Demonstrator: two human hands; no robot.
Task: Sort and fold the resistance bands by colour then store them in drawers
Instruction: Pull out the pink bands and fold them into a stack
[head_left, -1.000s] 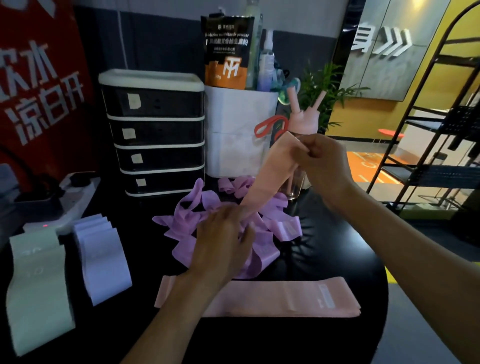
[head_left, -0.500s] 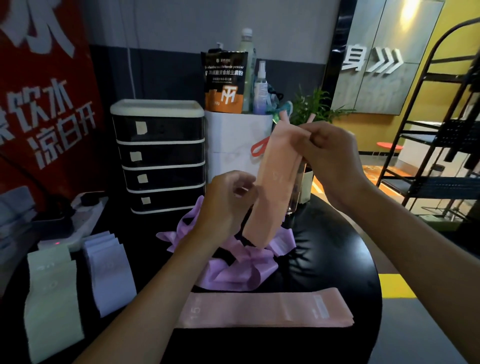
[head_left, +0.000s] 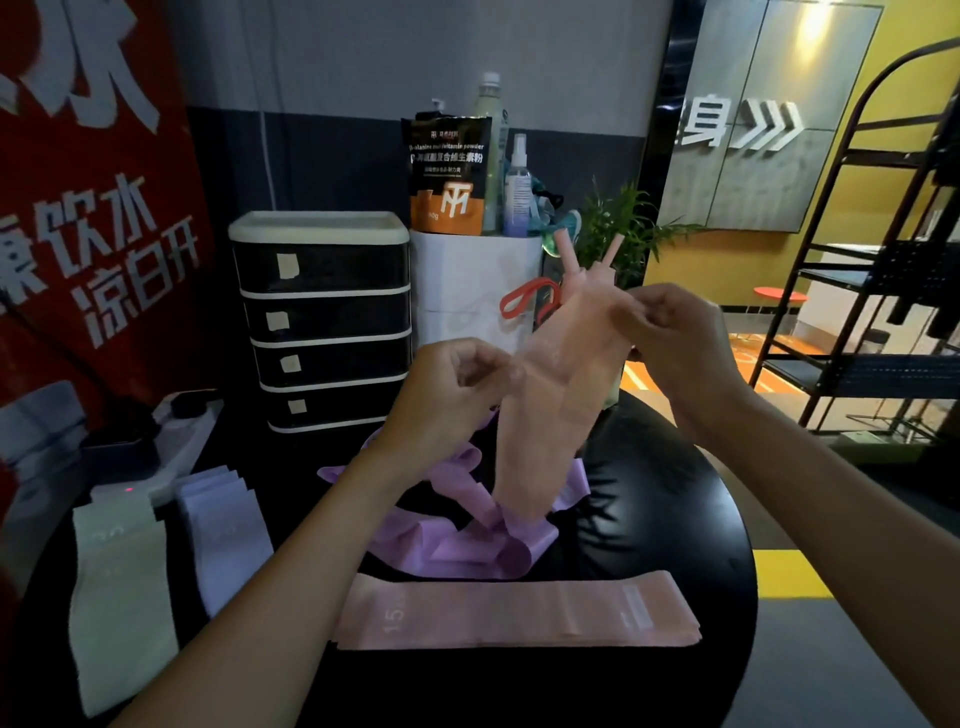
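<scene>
A peach-pink resistance band (head_left: 550, 410) hangs in the air over the black round table (head_left: 691, 530). My right hand (head_left: 670, 338) pinches its upper end, and my left hand (head_left: 457, 384) pinches its left edge lower down. Under it lies a tangled heap of purple bands (head_left: 467, 545). A flat pink band stack (head_left: 514, 616) lies at the table's front. Pale green bands (head_left: 117, 587) and lavender bands (head_left: 223, 535) lie stacked at the left. The black drawer unit (head_left: 327, 322) stands at the back, all drawers closed.
A white container (head_left: 467, 291) with a powder pouch and bottles stands right of the drawers, a red loop band (head_left: 524, 301) hanging on it. A power strip (head_left: 171, 447) lies at the left. A metal rack (head_left: 872, 291) stands off the table at right.
My left hand rose from the purple heap and took the hanging band's edge. My right hand lifted the band's top end higher.
</scene>
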